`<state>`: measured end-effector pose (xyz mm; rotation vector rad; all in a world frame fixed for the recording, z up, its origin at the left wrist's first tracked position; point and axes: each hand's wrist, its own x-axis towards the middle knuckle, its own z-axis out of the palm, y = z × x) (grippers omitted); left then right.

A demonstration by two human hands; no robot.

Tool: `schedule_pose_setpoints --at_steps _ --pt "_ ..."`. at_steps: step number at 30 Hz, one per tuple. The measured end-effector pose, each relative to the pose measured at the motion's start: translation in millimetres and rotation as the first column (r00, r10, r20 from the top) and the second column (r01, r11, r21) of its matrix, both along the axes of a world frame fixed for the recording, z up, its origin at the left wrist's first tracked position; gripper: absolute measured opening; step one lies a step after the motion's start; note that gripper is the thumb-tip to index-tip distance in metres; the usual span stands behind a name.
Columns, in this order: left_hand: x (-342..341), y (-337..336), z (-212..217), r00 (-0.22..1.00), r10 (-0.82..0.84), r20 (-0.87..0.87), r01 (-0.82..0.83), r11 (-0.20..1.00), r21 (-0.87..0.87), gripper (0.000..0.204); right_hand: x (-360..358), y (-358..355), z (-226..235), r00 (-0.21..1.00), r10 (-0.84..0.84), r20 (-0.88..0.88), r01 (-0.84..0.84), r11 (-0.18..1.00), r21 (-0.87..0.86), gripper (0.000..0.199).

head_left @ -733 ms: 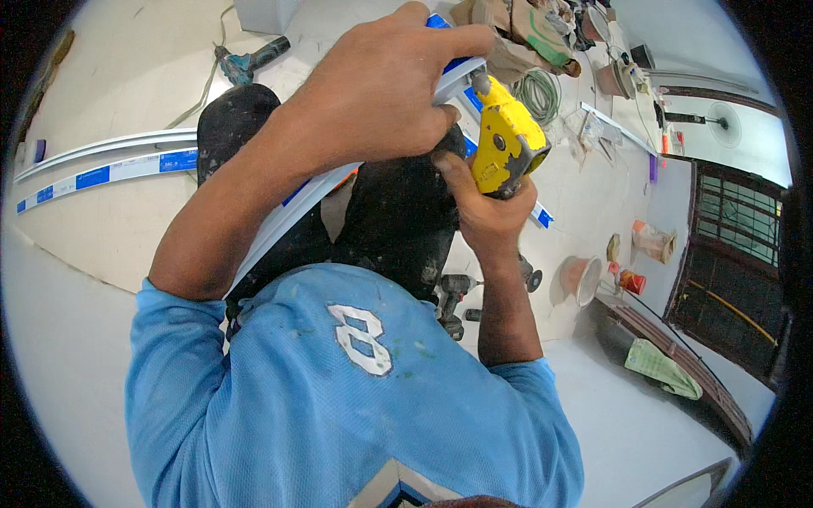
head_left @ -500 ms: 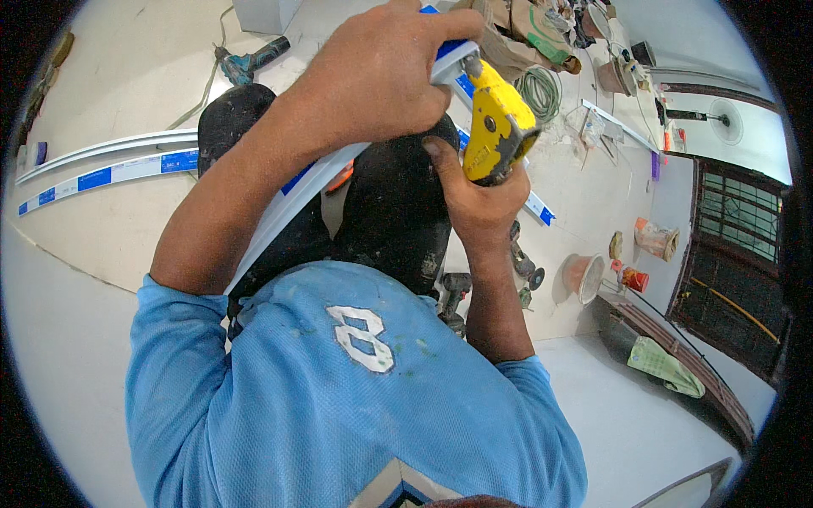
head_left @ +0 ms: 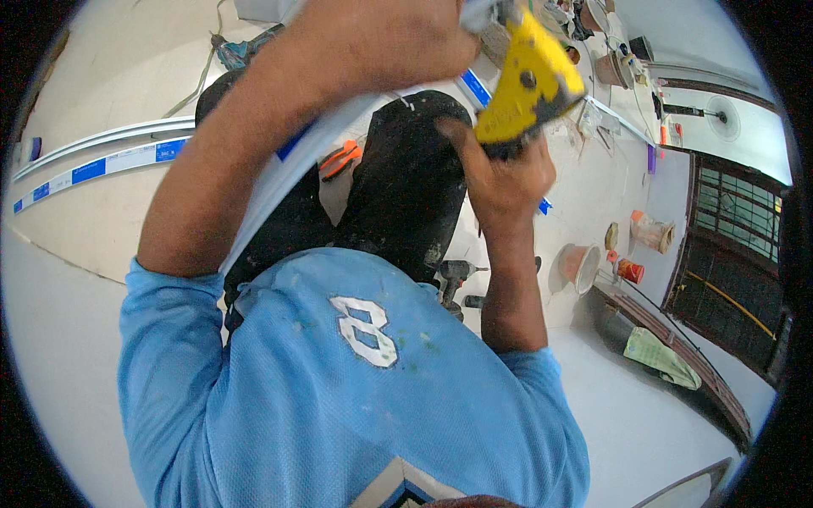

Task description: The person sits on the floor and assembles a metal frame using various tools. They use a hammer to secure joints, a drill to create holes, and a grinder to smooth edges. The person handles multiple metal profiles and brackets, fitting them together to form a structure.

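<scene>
My left hand (head_left: 385,46) is closed around a long white channel strip (head_left: 284,182) with blue markings, near its far end. The strip slants from there down past my left forearm, across my lap. In my right hand (head_left: 508,173) is a worn yellow-and-black hand tool (head_left: 529,80) with a tapered body and a round screw on its side; its exact kind is unclear. Its narrow grey tip lies close to the strip's far end, but blur hides whether they touch. Orange-handled pliers (head_left: 341,159) lie between my knees.
A teal power drill (head_left: 241,51) lies at far left, and a dark drill (head_left: 457,271) by my right thigh. More white-and-blue strips (head_left: 110,165) rest on the floor at left. Buckets (head_left: 580,267) and a fan (head_left: 722,118) stand at right.
The strip's end and my left hand have moved up and slightly right. My right hand has swung rightward with the yellow tool, uncovering more of the orange pliers.
</scene>
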<state>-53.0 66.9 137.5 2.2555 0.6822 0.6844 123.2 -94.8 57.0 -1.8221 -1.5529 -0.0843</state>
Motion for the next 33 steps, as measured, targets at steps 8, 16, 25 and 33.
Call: schedule_pose_setpoints --at_steps 8,16,25,33 --pt "-5 26 -4 0.983 0.171 0.061 -0.180 0.966 0.185 0.033 10 19 10 0.990 0.122 0.070 -0.106 0.975 -0.194 0.058" --pt "-7 33 -5 0.986 0.162 0.034 -0.165 0.979 0.120 0.042 -10 2 79 0.995 0.085 -0.054 -0.100 0.871 -0.481 0.063" --pt "-16 45 -44 0.976 0.213 0.046 -0.217 0.940 0.263 0.058 -7 43 54 0.963 0.028 -0.269 -0.182 0.802 -0.570 0.053" --pt "-21 50 -49 0.973 0.227 0.043 -0.231 0.943 0.240 0.058 0 59 5 0.867 0.292 -0.403 -0.373 0.917 -0.139 0.052"
